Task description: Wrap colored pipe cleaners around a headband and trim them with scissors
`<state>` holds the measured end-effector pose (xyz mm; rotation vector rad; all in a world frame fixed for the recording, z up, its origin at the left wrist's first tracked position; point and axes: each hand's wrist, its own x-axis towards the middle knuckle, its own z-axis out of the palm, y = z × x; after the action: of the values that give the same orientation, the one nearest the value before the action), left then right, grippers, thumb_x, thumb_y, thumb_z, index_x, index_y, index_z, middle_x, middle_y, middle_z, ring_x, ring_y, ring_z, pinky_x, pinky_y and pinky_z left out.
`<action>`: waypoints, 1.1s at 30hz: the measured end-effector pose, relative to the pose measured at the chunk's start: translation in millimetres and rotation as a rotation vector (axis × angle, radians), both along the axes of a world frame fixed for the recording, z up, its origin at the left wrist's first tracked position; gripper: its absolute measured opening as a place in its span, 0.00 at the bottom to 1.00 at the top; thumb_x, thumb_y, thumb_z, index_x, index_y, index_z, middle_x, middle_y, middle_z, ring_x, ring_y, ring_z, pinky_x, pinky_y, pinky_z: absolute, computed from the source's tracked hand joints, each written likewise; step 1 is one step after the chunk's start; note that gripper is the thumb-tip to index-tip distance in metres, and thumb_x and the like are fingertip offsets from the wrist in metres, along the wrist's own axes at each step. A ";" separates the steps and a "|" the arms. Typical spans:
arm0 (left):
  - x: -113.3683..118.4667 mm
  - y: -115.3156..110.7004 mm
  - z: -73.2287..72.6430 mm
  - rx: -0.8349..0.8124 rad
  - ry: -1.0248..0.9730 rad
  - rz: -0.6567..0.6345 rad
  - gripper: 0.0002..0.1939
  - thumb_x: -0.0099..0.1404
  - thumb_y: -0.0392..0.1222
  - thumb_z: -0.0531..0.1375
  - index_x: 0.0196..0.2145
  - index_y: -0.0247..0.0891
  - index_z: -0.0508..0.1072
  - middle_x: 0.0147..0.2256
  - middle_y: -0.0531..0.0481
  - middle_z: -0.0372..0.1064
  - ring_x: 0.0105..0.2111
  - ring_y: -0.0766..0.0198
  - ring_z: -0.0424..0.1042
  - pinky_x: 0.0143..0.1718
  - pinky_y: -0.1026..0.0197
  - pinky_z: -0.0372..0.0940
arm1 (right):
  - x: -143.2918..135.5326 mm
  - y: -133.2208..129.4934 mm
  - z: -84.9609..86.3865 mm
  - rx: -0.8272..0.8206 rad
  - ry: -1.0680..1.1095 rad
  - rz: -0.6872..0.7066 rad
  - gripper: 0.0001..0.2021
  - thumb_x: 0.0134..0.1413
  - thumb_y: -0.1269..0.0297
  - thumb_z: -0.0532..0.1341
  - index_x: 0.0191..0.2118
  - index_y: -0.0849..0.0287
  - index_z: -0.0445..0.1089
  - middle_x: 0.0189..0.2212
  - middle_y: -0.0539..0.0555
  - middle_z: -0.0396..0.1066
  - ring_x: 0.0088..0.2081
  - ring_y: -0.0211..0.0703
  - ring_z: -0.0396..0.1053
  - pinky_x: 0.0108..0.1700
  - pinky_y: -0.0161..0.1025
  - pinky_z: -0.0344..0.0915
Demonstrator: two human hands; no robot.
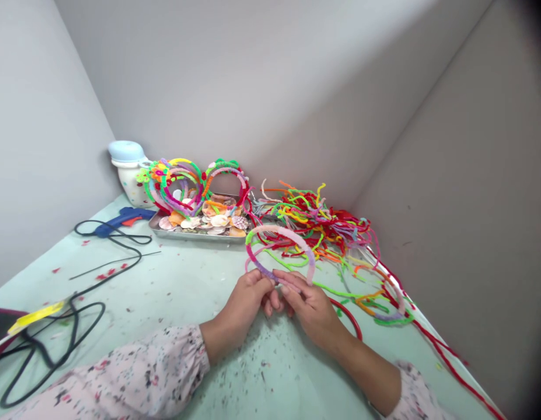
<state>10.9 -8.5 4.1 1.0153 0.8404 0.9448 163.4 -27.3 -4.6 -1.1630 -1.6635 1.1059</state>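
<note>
Above the table's middle, both hands hold a headband (304, 245) wrapped in pipe cleaner in pink, green, magenta and purple bands. My left hand (250, 297) pinches its lower purple part between thumb and fingers. Close beside it, my right hand (307, 303) is closed on the lower pink-purple stretch, the thumb pressed along it. The hands nearly touch, and the fingers hide part of the band between them. Just beyond lies a heap of loose pipe cleaners (314, 213) in many colours. A plain red headband (352, 319) lies partly behind my right wrist.
A metal tray (195, 235) of seashells stands at the back, with several decorated headbands (182, 169) over it. Left are a jar (132, 181) with a blue lid, a blue glue gun (121, 220) and a looping black cord (73, 344). Another colourful ring (393, 318) lies right.
</note>
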 end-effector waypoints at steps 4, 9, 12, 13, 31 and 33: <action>-0.1 -0.9 3.0 -0.001 0.008 0.000 0.10 0.56 0.42 0.57 0.22 0.35 0.67 0.16 0.52 0.64 0.18 0.68 0.64 0.19 0.68 0.55 | -0.6 0.0 0.5 -0.005 0.005 -0.001 0.19 0.64 0.57 0.53 0.56 0.55 0.68 0.39 0.53 0.70 0.29 0.34 0.66 0.30 0.33 0.65; -1.1 -1.8 5.8 0.015 0.021 -0.019 0.09 0.58 0.42 0.57 0.23 0.35 0.67 0.15 0.54 0.63 0.16 0.70 0.61 0.18 0.68 0.54 | -0.2 0.5 -2.1 -0.014 0.042 -0.026 0.20 0.63 0.55 0.54 0.55 0.57 0.69 0.38 0.54 0.70 0.28 0.34 0.67 0.29 0.33 0.65; -1.6 -2.1 5.2 0.027 0.030 -0.024 0.08 0.58 0.41 0.57 0.24 0.35 0.67 0.17 0.53 0.65 0.16 0.71 0.61 0.18 0.68 0.55 | -0.6 1.2 -0.8 -0.052 0.083 -0.039 0.20 0.62 0.53 0.54 0.54 0.59 0.70 0.34 0.53 0.71 0.27 0.34 0.67 0.28 0.33 0.64; -1.6 -2.2 4.8 0.031 0.031 -0.023 0.08 0.59 0.41 0.57 0.24 0.35 0.67 0.17 0.53 0.65 0.16 0.71 0.61 0.18 0.68 0.55 | -0.9 1.4 0.6 -0.070 0.099 -0.041 0.21 0.62 0.53 0.55 0.53 0.59 0.70 0.32 0.52 0.71 0.26 0.35 0.66 0.27 0.33 0.64; 1.4 -5.0 7.6 0.039 0.111 0.008 0.15 0.61 0.48 0.59 0.24 0.34 0.68 0.16 0.54 0.64 0.15 0.71 0.60 0.18 0.68 0.56 | -2.2 2.9 8.9 -0.154 0.180 -0.071 0.20 0.59 0.51 0.57 0.46 0.62 0.73 0.22 0.50 0.69 0.24 0.37 0.67 0.26 0.34 0.62; 2.2 -6.0 9.5 0.052 0.129 0.020 0.15 0.61 0.49 0.59 0.24 0.35 0.67 0.15 0.55 0.63 0.14 0.71 0.59 0.18 0.68 0.56 | -1.7 3.1 9.4 -0.167 0.184 -0.079 0.20 0.59 0.50 0.57 0.46 0.62 0.73 0.22 0.50 0.70 0.24 0.37 0.66 0.27 0.34 0.62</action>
<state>13.1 -14.5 13.5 1.1240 0.9385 0.9298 161.7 -24.2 4.9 -1.1823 -1.3954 1.2804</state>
